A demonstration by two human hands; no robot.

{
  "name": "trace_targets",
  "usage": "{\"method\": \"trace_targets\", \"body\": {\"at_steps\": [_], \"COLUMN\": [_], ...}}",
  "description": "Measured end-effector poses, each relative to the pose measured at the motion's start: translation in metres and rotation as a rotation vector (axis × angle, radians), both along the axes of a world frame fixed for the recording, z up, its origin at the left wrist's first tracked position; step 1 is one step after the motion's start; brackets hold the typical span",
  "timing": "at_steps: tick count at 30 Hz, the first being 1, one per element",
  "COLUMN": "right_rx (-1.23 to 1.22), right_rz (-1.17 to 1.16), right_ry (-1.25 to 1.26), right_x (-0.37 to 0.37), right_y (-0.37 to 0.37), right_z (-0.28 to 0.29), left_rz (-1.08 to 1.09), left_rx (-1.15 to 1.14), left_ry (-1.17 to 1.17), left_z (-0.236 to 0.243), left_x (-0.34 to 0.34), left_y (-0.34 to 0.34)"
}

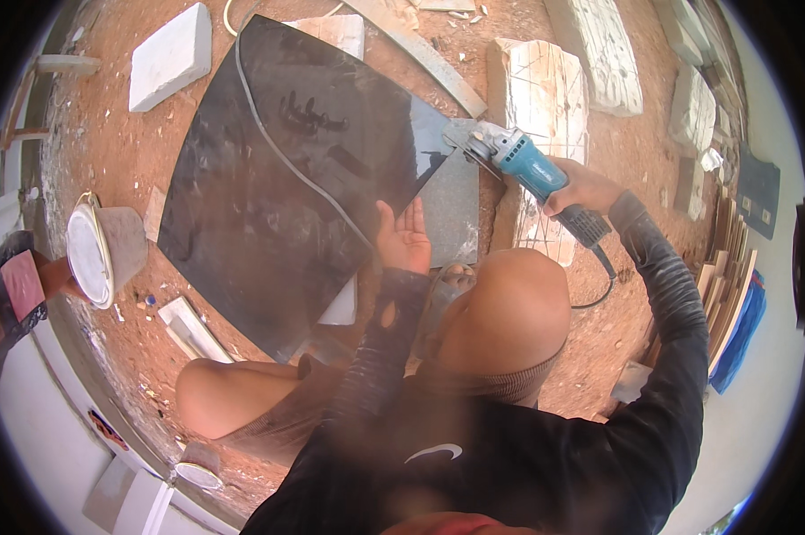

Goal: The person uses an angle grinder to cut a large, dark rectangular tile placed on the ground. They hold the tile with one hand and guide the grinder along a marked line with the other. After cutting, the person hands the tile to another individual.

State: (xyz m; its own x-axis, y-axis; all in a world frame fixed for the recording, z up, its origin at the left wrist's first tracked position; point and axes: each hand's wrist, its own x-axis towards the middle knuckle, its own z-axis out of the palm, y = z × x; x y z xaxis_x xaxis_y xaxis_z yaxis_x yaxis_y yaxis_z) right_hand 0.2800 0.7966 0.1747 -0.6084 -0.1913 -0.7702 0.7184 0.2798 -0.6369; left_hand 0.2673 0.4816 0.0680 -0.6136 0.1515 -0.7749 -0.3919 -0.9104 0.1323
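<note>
A large dark slab (268,205), crossed by a wavy grey line, lies in front of me on lighter blocks and a grey board (451,223). My left hand (404,239) is palm up at the slab's right edge, fingers stretched out; whether it bears any weight I cannot tell. My right hand (581,189) grips a teal angle grinder (532,169), whose disc end is at the slab's right corner; I cannot tell whether it touches. The grinder's black cord curves down past my bent right knee (518,303).
Another person's arm (14,294) holds a white bucket (126,250) at the left. Pale blocks (170,58) lie on reddish dirt (99,134) strewn with scraps. A long grey strip (420,53) lies beyond the slab. Stacked boards (723,285) lean by the right wall.
</note>
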Motion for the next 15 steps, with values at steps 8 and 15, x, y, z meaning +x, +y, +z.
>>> {"method": "trace_targets", "body": {"at_steps": [8, 15], "right_rx": [0.050, 0.100], "right_rz": [0.112, 0.195], "right_ry": [-0.003, -0.015], "right_x": [-0.020, -0.026], "right_y": [0.007, 0.025], "right_z": [0.010, 0.003], "left_rz": [0.013, 0.036], "left_rx": [-0.020, -0.031], "left_ry": [-0.005, -0.063], "left_z": [0.004, 0.015], "left_x": [0.000, -0.002], "left_y": [0.000, 0.001]}}
